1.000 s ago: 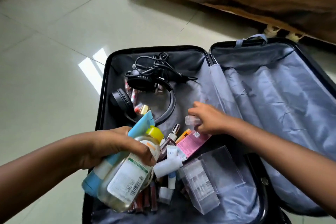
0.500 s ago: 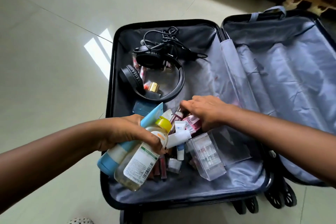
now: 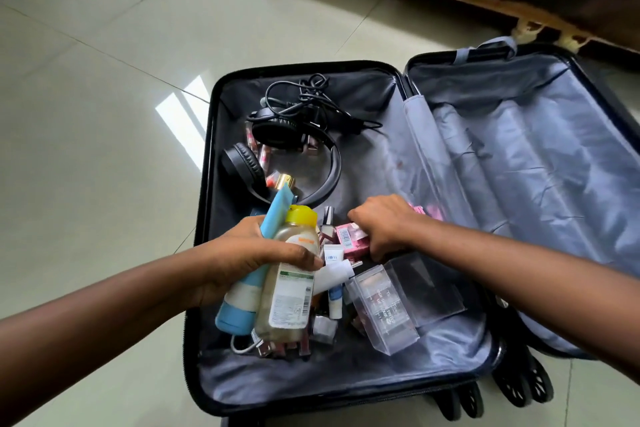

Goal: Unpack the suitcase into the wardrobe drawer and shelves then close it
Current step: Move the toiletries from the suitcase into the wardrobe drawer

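Lying open on the tiled floor (image 3: 86,156): suitcase (image 3: 207,218), black headphones (image 3: 277,149) and cable at its far end. Left hand (image 3: 249,253) gripping yellow-capped bottle (image 3: 289,274) plus blue tube (image 3: 242,302); right hand (image 3: 384,225) closing on pink box (image 3: 349,239). Crowding the near end: clear plastic case (image 3: 384,308), small vials.

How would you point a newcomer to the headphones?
Start at the open suitcase on the tiled floor and take its left half. Near the far end lie the black headphones, beside a tangled black cable; they are the only large black looped item among small bright cosmetics.
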